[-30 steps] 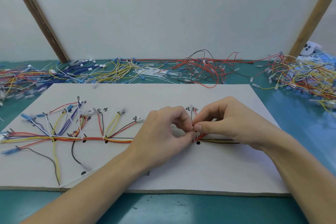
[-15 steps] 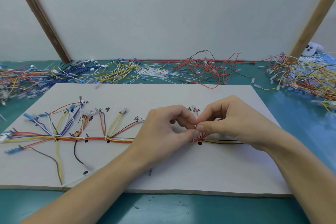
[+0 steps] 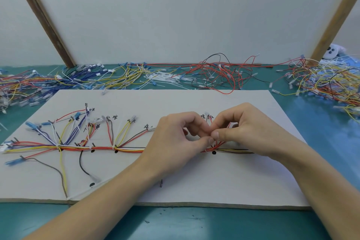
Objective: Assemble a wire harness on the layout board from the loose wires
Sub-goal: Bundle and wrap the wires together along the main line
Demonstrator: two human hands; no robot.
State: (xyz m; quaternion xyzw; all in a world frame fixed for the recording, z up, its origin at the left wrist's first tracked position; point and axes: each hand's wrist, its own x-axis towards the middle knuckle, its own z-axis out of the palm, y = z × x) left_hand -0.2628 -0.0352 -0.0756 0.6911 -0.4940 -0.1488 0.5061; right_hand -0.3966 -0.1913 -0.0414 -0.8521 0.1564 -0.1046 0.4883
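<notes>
Pinching at one spot on the harness (image 3: 120, 149), both sets of fingers meet just above the trunk, near a black dot (image 3: 213, 152) on the board (image 3: 194, 181). The left hand (image 3: 175, 138) has its thumb and forefinger pressed together tip to tip; the right hand (image 3: 247, 130) answers with its own thumb and forefinger, and the two pinches touch. What sits between them is too small to make out; it is likely a tie or a thin wire end at the branch where red wires (image 3: 220, 143) rise from the trunk.

Risks, as I judge them: with so fine a thing held by fingertips alone, a slip could let it spring free. Pulling upward could lift the trunk off its marked line, dragging the black and yellow wires (image 3: 233, 150) that run on to the right. Cinching at the wrong place would fix the branch off its mark.

Both hands are curled, knuckles up, the other fingers tucked and arched clear of the board. The wrists hover low over it, and the forearms come in from the near edge, converging. The left forearm crosses the board's front edge above the counter (image 3: 175, 224). Loose wires (image 3: 214, 72) lie heaped along the counter's far side, well apart from the hands.
</notes>
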